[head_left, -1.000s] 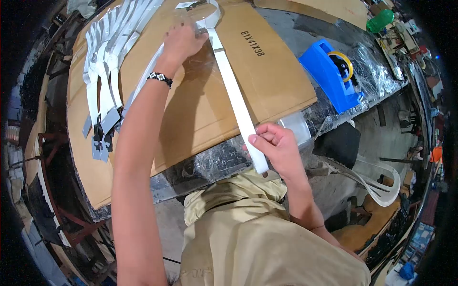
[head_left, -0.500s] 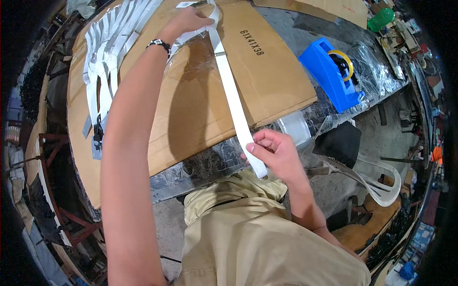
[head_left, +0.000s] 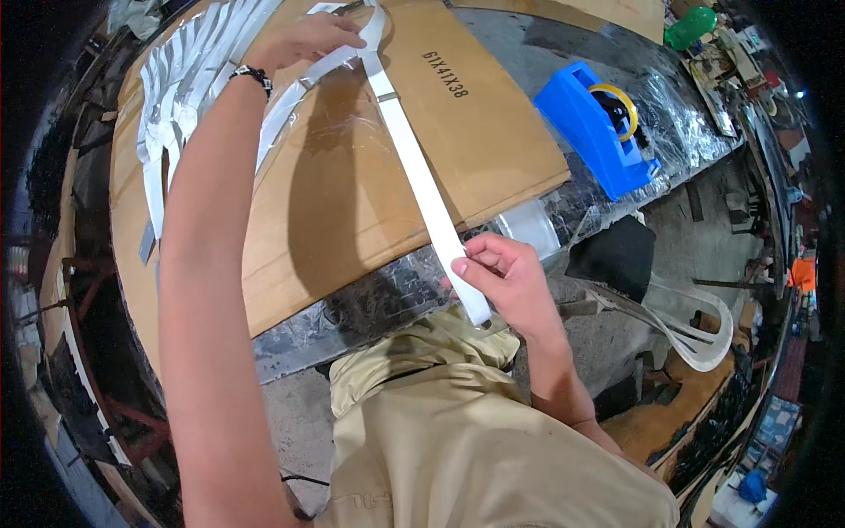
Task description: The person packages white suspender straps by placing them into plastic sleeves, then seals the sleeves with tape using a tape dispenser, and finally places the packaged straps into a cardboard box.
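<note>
A long white strap [head_left: 414,167] runs down across the cardboard sheet [head_left: 493,132] toward me, with a small slider near its upper part and a joint with other straps at the top. My right hand [head_left: 506,277] pinches its lower part between thumb and fingers, beyond the table's near edge; the strap's end hangs just below. My left hand [head_left: 312,40], with a dark bracelet at the wrist, reaches over the far part of the sheet, fingers stretched out beside the joint. A bundle of similar white straps [head_left: 180,79] lies to the left, partly behind my left forearm.
A blue tape dispenser [head_left: 585,128] with a yellow-rimmed roll stands on the plastic-wrapped table [head_left: 678,114] at right. A light plastic chair [head_left: 704,339] and a dark cloth [head_left: 616,255] are beside the table. A green bottle [head_left: 691,28] lies at the far right.
My left hand has shifted slightly left, its fingers coming away from the strap joint and straightening. My right hand keeps its pinch on the strap. The whole view has shifted a little.
</note>
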`<state>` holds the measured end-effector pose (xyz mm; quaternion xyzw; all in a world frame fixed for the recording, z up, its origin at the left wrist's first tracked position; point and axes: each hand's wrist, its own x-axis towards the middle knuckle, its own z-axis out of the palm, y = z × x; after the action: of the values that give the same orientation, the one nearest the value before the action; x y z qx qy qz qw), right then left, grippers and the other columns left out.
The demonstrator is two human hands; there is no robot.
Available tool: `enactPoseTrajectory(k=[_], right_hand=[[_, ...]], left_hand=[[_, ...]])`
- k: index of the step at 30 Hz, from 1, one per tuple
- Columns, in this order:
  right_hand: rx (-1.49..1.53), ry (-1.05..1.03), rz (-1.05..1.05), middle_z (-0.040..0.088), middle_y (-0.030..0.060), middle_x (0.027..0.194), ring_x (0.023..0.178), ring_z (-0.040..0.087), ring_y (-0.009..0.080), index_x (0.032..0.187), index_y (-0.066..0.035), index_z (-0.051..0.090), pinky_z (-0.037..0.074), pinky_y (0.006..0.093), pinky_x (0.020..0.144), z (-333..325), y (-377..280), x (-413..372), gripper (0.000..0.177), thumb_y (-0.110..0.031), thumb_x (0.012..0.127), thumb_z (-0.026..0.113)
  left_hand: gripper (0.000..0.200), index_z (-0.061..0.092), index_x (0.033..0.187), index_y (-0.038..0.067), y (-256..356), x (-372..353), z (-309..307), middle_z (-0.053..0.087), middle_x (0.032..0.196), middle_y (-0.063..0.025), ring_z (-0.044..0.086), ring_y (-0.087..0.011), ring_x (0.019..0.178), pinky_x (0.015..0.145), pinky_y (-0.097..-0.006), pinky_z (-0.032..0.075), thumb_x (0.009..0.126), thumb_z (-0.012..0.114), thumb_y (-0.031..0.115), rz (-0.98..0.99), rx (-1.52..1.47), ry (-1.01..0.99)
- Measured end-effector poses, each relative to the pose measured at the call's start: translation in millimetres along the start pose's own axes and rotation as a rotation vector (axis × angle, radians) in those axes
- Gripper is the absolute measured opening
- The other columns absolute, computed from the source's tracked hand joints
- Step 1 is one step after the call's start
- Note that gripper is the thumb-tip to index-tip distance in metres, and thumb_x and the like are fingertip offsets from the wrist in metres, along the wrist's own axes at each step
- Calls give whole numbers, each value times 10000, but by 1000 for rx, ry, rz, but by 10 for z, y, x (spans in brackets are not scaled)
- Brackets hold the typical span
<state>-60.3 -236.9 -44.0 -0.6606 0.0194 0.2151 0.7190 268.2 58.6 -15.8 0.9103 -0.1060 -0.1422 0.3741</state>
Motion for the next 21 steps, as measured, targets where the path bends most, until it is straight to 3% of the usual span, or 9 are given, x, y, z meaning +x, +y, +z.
enactPoseTrajectory(k=[8, 11, 14, 17, 20, 21], right_hand=[[-3, -18, -1, 723, 77, 865, 793, 664, 94, 982, 28, 638, 513, 246, 689, 62, 0, 22, 120, -87, 954, 655], [0, -19, -2, 724, 78, 866, 797, 662, 91, 978, 29, 637, 511, 245, 688, 63, 2, 7, 117, -84, 955, 654], [-13, -26, -3, 724, 77, 867, 796, 655, 85, 977, 28, 637, 503, 238, 684, 72, -13, 12, 115, -84, 956, 653], [-24, -29, -19, 724, 74, 868, 795, 650, 80, 977, 27, 638, 497, 233, 679, 86, -5, 19, 117, -87, 956, 654], [-46, -17, -21, 724, 71, 874, 800, 648, 79, 983, 27, 638, 495, 232, 681, 83, 9, 5, 119, -87, 955, 655], [-58, -8, -24, 723, 71, 878, 804, 648, 81, 986, 27, 638, 497, 233, 687, 70, 13, 0, 119, -86, 954, 655]], left_hand=[[345, 686, 1167, 21, -143, -5, -13, 702, 960, -63, 660, -140, 855, 800, -292, 509, 873, 724, 196, 52, -85, -55], [340, 720, 1101, 52, -158, 41, 32, 717, 948, -47, 644, -135, 896, 826, -285, 478, 830, 735, 258, 51, -124, -49], [333, 728, 1078, 43, -172, 90, 71, 727, 970, -54, 648, -140, 893, 824, -301, 481, 849, 716, 284, 63, 32, 82], [366, 669, 1215, 59, 73, -62, 36, 698, 1149, -78, 623, -167, 1001, 907, -336, 471, 909, 658, 259, 18, 119, 0], [364, 642, 1245, 0, -345, 318, -107, 687, 1081, -112, 626, -168, 1072, 931, -273, 472, 915, 682, 150, 158, -231, -33], [335, 663, 1188, -13, -186, 188, -121, 704, 1028, -106, 649, -181, 980, 882, -304, 506, 899, 704, 154, 158, -257, 66]])
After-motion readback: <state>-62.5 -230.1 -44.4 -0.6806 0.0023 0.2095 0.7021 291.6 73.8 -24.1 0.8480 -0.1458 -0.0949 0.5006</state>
